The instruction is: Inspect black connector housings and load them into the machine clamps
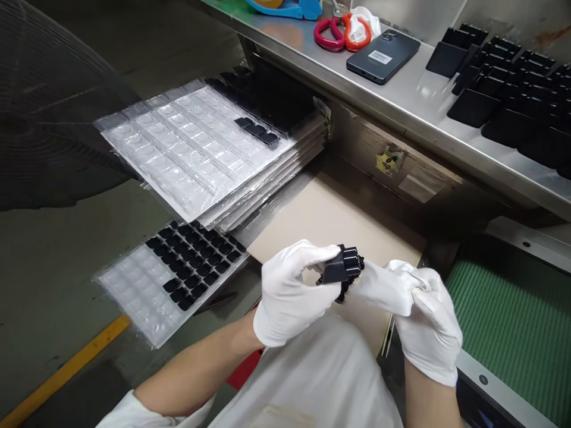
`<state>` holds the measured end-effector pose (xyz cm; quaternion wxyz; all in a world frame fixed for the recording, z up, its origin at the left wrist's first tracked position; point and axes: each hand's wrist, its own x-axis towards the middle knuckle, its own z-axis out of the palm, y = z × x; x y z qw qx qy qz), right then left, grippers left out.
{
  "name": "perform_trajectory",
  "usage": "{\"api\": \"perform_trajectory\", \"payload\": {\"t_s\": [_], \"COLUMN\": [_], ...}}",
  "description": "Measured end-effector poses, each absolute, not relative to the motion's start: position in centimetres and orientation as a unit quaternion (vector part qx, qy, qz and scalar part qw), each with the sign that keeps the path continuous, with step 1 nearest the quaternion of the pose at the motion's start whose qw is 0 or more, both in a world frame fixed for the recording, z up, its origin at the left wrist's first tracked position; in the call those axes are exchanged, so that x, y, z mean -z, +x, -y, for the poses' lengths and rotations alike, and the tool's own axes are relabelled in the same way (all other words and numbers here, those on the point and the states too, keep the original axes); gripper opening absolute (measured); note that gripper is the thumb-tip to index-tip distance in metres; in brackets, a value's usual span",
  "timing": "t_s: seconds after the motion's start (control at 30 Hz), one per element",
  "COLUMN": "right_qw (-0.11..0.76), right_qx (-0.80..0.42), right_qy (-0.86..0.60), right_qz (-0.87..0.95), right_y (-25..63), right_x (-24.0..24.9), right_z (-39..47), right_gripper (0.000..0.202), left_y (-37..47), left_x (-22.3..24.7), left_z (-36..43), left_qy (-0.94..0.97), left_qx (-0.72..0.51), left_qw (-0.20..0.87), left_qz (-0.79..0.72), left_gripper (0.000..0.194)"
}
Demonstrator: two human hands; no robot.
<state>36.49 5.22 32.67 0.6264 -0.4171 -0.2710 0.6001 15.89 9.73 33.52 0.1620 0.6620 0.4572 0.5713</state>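
Note:
Both of my hands wear white gloves and are held above my lap. My left hand (292,291) pinches a black plastic part (335,268) with glossy rounded barrels on its right end. A white cloth (386,287) is gripped in the closed fingers of my right hand (432,324). The cloth's left end reaches close to the black part; I cannot tell if they touch. Behind the hands lies a beige board (334,208).
Stacked plastic trays (178,142) stand to the left, above a lower tray (138,297) with black pieces. On the metal shelf (401,107) are red-handled pliers (330,34), a phone (382,56) and rows of black parts (513,128). A green conveyor belt (517,315) runs at right; a fan (57,107) stands left.

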Motion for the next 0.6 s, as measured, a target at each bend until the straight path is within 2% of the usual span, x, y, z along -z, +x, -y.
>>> {"api": "perform_trajectory", "payload": {"t_s": [0.33,0.47,0.6], "right_qw": [0.617,0.615,0.583], "right_qx": [-0.559,-0.458,-0.323], "right_qy": [-0.420,-0.464,-0.468], "right_qz": [0.360,0.444,0.581], "right_y": [33.9,32.3,30.9], "right_x": [-34.6,-35.4,-35.5], "right_z": [-6.7,-6.9,-7.0], "right_gripper": [0.008,0.013,0.035], "left_y": [14.9,14.9,14.8], "left_x": [-33.5,-33.4,-33.1], "left_z": [-9.2,-9.2,-9.2], "left_qy": [0.719,0.727,0.745], "left_qx": [-0.501,-0.489,-0.475], "left_qw": [0.031,0.003,-0.016], "left_qz": [-0.481,-0.481,-0.469], "left_gripper": [0.039,0.039,0.038]}}
